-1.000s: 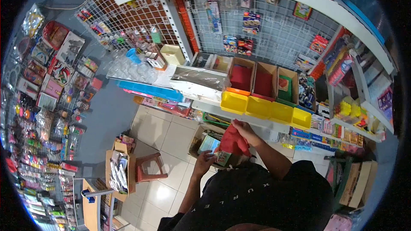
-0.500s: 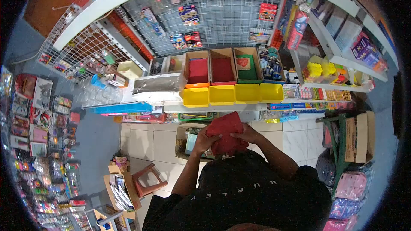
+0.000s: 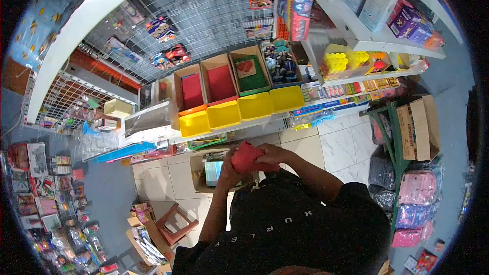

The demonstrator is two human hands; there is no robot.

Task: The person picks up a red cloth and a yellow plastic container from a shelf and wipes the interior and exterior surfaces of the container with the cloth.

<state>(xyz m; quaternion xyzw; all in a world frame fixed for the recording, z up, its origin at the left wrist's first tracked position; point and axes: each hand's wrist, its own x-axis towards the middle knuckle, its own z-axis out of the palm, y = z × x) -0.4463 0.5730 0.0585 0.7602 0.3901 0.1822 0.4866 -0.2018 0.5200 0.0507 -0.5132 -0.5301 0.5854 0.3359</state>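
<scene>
A piece of red material (image 3: 248, 157) is held in front of the person's chest, its upper part bent into a peak. My left hand (image 3: 229, 169) grips its left side. My right hand (image 3: 271, 156) has its fingers closed on the right part. Just below and left of the hands, an open cardboard box (image 3: 199, 174) on the tiled floor holds a pale blue-green item (image 3: 214, 172). Beyond the hands, yellow bins (image 3: 224, 115) line the shelf edge, with boxes of red sheets (image 3: 221, 80) and green sheets (image 3: 250, 74) behind them.
A wire grid (image 3: 214, 20) with hanging packets rises behind the shelf. A red-brown stool (image 3: 175, 224) and a box of papers (image 3: 147, 244) stand at lower left. To the right are a green metal frame (image 3: 402, 173), a cardboard box (image 3: 420, 127) and pink bags (image 3: 417, 188).
The view has turned to the right. The red material, spread wider before, is now more folded and bunched between both hands, and the right hand has moved across its upper side.
</scene>
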